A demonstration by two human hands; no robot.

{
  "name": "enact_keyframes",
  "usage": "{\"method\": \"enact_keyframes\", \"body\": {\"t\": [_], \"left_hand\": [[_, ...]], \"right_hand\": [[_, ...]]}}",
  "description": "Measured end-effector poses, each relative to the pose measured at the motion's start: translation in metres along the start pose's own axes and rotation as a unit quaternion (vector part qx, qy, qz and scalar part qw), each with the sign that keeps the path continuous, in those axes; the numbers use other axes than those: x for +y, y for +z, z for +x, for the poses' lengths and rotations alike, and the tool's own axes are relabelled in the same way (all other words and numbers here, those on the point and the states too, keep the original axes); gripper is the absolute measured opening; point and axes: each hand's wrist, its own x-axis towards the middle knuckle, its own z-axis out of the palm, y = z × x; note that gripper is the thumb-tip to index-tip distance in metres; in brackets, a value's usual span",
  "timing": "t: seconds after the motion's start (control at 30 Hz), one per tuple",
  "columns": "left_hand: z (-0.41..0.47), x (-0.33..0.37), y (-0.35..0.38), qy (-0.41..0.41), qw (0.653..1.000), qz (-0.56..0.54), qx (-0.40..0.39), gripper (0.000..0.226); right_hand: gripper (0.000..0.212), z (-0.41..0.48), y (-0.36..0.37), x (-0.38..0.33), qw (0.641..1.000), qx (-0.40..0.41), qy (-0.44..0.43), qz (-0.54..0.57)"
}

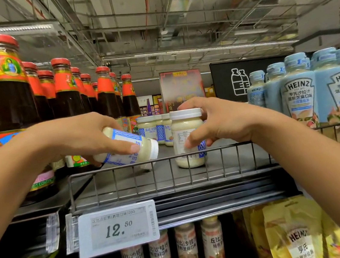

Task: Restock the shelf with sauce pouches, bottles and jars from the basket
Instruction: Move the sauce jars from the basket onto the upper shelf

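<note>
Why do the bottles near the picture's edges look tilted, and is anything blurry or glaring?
Head view: the wide-angle lens stretches and tilts the red-capped dark sauce bottles at the left edge; ceiling strip lights give even light without harsh glare on labels; the tilted white-lidded jar in the left hand looks slightly soft, the upright white-lidded jar in the right hand sharper.

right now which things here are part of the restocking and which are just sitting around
Part of the job: tilted jar gripped by the left hand; upright jar gripped by the right hand; wire-fronted shelf.
Just there: red-capped dark bottles; blue Heinz bottles; price tag; yellow pouches below.
</note>
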Motion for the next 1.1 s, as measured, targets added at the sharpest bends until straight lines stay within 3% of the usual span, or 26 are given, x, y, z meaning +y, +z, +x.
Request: {"method": "enact_keyframes", "body": {"t": [0.13,0.27,0.43,0.5,0.6,0.67,0.8,0.93,1.1], "left_hand": [[-0.005,0.002,-0.005,-0.02,0.997,0.053,-0.05,0.058],[-0.004,0.009,-0.004,-0.021,0.975,0.204,-0.086,0.048],[0.002,0.013,0.007,-0.016,0.974,0.214,-0.076,0.041],[0.004,0.01,0.014,-0.01,0.984,0.172,-0.037,0.037],[0.004,0.009,0.019,-0.008,0.999,0.038,0.007,0.053],[0.004,0.007,0.019,0.007,0.998,-0.06,0.0,0.058],[0.003,0.0,0.022,0.044,0.976,-0.202,-0.072,0.033],[0.003,-0.004,0.028,0.04,0.971,-0.217,-0.095,0.056],[0.002,-0.006,0.027,0.052,0.969,-0.227,-0.084,0.07]], "right_hand": [[0.067,0.001,0.0,0.001,1.0,-0.003,-0.004,-0.002],[0.055,0.0,0.002,0.001,1.0,0.012,-0.006,0.003],[0.064,-0.004,0.007,-0.006,0.999,0.036,-0.041,-0.008],[0.064,-0.006,0.008,-0.008,0.998,0.037,-0.047,-0.006],[0.051,-0.004,0.007,-0.007,0.998,0.05,-0.047,-0.005],[0.051,-0.001,0.005,-0.004,0.997,0.065,-0.038,-0.006],[0.039,0.0,0.003,-0.003,0.997,0.059,-0.049,-0.01],[0.051,-0.003,0.009,-0.009,0.994,0.062,-0.082,-0.02],[0.051,-0.001,0.007,-0.005,0.991,0.077,-0.102,-0.041]]}}
